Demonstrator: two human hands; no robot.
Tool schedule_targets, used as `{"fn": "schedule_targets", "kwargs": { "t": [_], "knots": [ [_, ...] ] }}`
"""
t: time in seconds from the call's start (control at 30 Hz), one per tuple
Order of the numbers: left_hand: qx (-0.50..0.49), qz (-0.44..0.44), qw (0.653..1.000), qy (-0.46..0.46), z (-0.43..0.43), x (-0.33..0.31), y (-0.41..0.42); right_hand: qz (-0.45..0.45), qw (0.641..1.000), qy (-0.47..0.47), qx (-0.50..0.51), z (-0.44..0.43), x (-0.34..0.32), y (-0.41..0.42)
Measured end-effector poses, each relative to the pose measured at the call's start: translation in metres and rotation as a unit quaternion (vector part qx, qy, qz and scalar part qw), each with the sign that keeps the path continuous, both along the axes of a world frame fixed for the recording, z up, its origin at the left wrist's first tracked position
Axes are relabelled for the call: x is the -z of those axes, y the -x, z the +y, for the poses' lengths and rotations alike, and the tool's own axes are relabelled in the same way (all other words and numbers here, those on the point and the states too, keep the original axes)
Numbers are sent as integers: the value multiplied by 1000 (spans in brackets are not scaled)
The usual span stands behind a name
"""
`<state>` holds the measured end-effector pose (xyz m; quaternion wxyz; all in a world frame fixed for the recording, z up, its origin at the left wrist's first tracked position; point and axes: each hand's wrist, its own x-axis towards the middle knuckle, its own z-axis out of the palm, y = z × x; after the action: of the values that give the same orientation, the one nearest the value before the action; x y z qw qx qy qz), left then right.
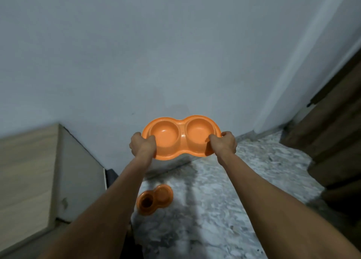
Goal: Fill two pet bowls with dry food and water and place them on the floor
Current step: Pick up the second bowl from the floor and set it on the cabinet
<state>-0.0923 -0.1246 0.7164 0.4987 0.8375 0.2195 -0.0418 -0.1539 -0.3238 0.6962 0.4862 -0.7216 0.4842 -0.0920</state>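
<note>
Two bare forearms reach forward from the bottom corners and meet at an orange double bowl (pixel 181 138) held up in the air in front of a pale grey wall (pixel 156 53). The left hand (pixel 142 145) is closed on the bowl's left end, thumb over the rim and fingers wrapped beneath. The right hand (pixel 223 143) is closed on the right end in the same way, its thumb on the top of the rim. The bowl is tipped a little toward the camera, so both round wells show; both look empty and dry, plain orange to the bottom.

Below it, between the forearms, a second double bowl (pixel 155 202) of the same orange sits on the floor (pixel 224 190), close to the foot of the wall. Its left well holds something dark, and its right well has a faint gloss; the picture is too soft to tell what either holds. It is well apart from the held bowl and touches neither hand.

The floor is mottled grey and white stone, with the arms' shadows falling across it. At left stands a light wood cabinet (pixel 29 170), its side panel facing the floor bowl. At right, a dark wooden door (pixel 336 131) runs along the edge of the view, beside the wall's corner.
</note>
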Motion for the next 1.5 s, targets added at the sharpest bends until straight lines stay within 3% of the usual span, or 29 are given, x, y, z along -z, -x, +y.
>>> {"fn": "schedule_targets", "kwargs": {
  "t": [0.23, 0.47, 0.77, 1.0, 1.27, 1.5],
  "knots": [
    [-30, -52, 998, 6, 72, -64, 62, -36, 999, 1, -38, 65, -66, 52],
    [-103, -54, 993, 28, 177, -80, 127, -49, 993, -17, -102, 158, -97, 94],
    [-205, -61, 977, 5, 343, -109, 156, -60, 976, -23, -207, 319, -124, 89],
    [-254, -70, 965, -8, 506, -105, 156, -61, 964, -28, -259, 481, -125, 71],
    [-233, -39, 972, -13, 697, -67, 132, -15, 971, -28, -237, 671, -95, 52],
    [-202, -3, 979, -13, 797, -29, 111, 12, 973, -30, -227, 769, -59, 35]
  ]
}}
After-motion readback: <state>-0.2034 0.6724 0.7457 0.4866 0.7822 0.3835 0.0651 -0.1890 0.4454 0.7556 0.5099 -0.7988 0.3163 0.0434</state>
